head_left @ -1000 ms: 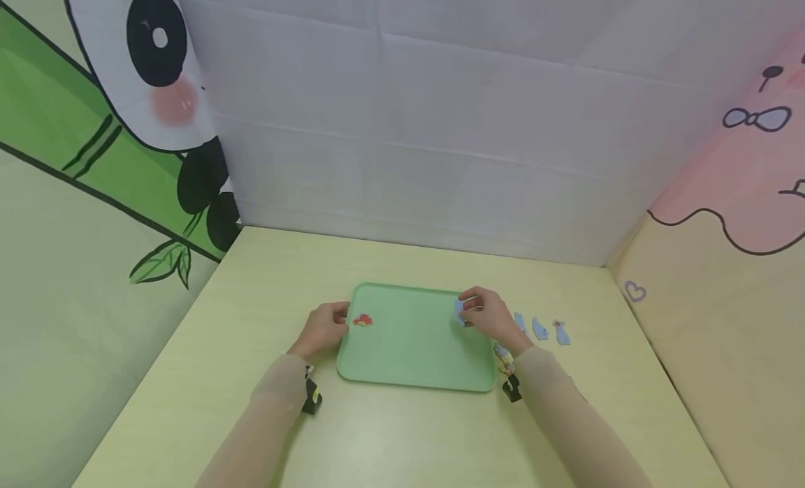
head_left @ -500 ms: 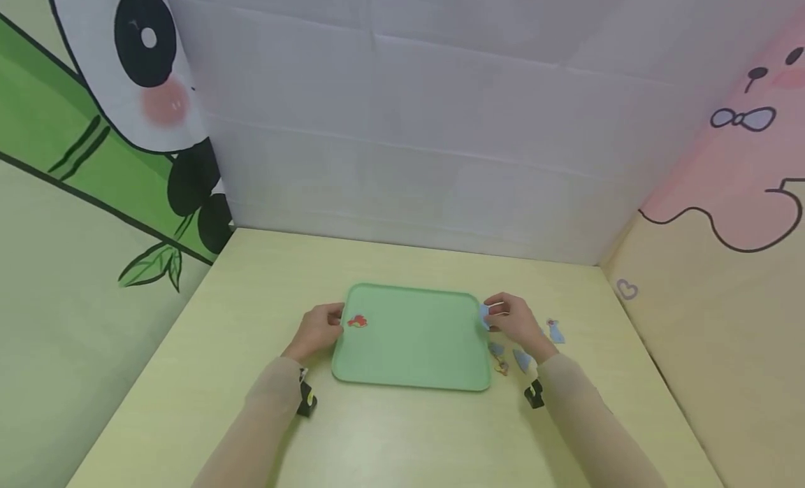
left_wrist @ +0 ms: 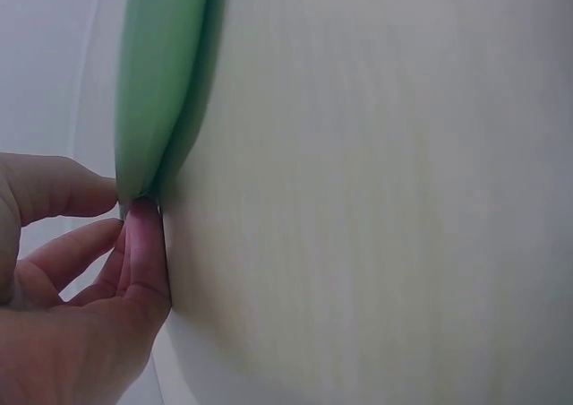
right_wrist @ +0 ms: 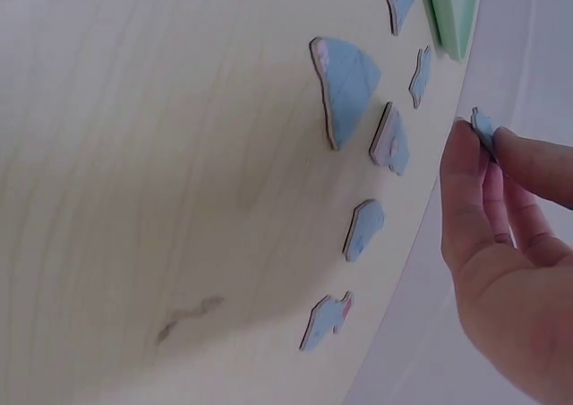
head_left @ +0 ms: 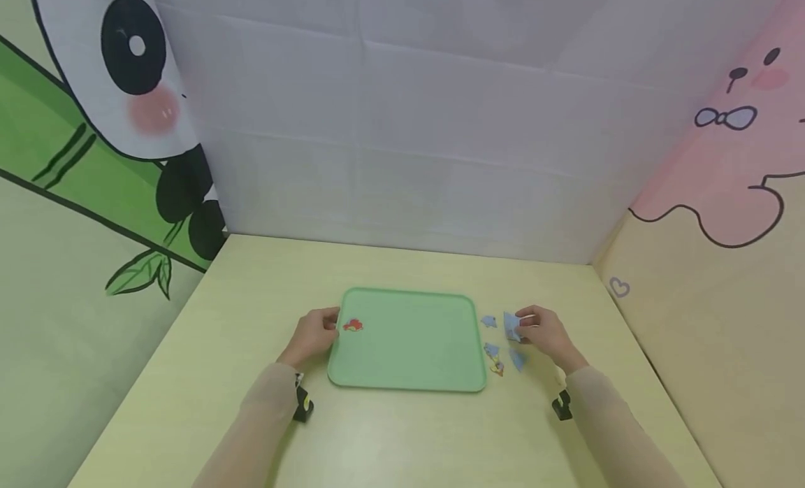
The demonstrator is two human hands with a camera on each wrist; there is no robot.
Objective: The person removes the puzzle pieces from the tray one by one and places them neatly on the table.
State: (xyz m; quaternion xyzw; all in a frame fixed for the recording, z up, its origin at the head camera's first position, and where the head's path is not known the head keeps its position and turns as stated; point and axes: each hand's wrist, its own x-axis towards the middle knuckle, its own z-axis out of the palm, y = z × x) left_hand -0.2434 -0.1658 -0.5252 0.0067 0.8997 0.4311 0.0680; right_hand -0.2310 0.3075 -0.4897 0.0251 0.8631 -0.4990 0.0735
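In the head view, a light green tray lies on the table. My left hand grips its left rim, with the thumb against the rim in the left wrist view. A small red puzzle piece lies inside the tray near that side. To the right of the tray, my right hand pinches a small blue puzzle piece between thumb and fingers, held above the table. Below it lie several loose blue pieces, among them a wedge-shaped one. The hand partly hides pieces in the head view.
More blue pieces lie along the tray's right side, such as a small puzzle piece and a multicoloured puzzle piece. The pale table meets a white cloth wall behind, with printed panels at both sides.
My right hand has moved from above the tray's right part out over the loose pieces, carrying the blue puzzle piece. The left hand stays at the tray's rim. The head view has shifted slightly.
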